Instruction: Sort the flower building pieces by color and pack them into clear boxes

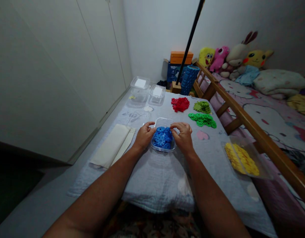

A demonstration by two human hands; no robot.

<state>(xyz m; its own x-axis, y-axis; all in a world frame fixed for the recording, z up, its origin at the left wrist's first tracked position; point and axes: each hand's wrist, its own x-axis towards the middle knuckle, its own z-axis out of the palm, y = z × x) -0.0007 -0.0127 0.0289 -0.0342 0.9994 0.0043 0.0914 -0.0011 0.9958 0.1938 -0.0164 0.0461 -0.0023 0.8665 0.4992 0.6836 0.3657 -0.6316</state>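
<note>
A clear plastic container (163, 150) holds a heap of blue notched plastic discs (162, 137), on the cloth in front of me. My left hand (145, 135) grips its left rim between thumb and fingers. At the right side, my right hand (183, 134) reaches over the rim, thumb and index finger pinched together at the blue discs. What sits between those fingertips is too small to make out. A clear lid (136, 119) lies flat behind my left hand. Left of the container is a folded cream cloth bag (110, 143).
Red discs (180, 104), olive-green discs (202, 106) and bright green discs (203, 120) lie in piles at the back right. Yellow discs (241, 158) fill a clear bag at the right edge. Two lidded clear containers (139, 91) stand at the back left. A wooden bed rail (231, 105) runs along the right.
</note>
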